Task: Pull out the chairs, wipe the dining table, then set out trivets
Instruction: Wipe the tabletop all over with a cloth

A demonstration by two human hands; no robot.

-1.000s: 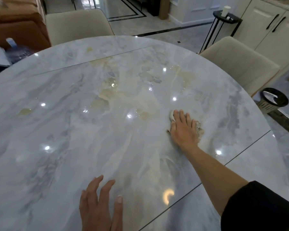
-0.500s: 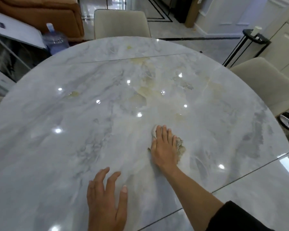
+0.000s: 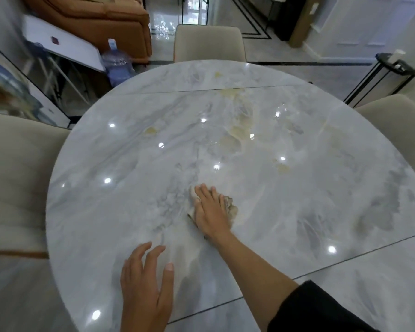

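Wiping stage. The right hand (image 3: 211,212), fingers straight and flat, is pressing a crumpled beige cloth (image 3: 230,205) onto the round grey-white marble-patterned bench (image 3: 321,212). Over the last second it has been sliding leftward, from the right part towards the centre, and is now lying on the near side of the yellowish patches (image 3: 230,140). The left hand (image 3: 145,283) is resting spread and empty near the close edge. The far surface is probably still awaiting its pass. Cream upholstered chairs (image 3: 209,43) are standing round the bench; no trivets are showing. No writing is legible.

Home dining room: table (image 3: 321,188), chairs (image 3: 209,43), sofa (image 3: 101,17).
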